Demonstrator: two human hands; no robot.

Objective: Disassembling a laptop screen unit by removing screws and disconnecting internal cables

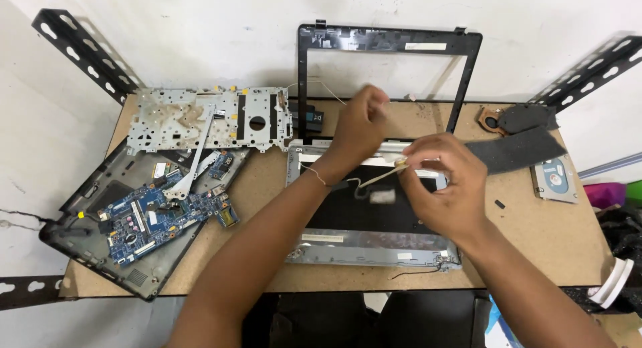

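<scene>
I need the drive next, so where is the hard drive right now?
In the head view, the hard drive lies flat near the table's right edge, just below the dark foam strip.

hands: left point(361, 124), right point(441, 187) pinch pale cable point(378, 177) | above laptop lid point(348, 214)

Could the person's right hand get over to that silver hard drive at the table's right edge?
Probably yes: the hard drive lies uncovered, nothing between it and the right hand, though that hand is pinching a thin strip.

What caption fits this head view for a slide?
Both hands, left and right, pinch a thin cable above a laptop lid panel.
</scene>
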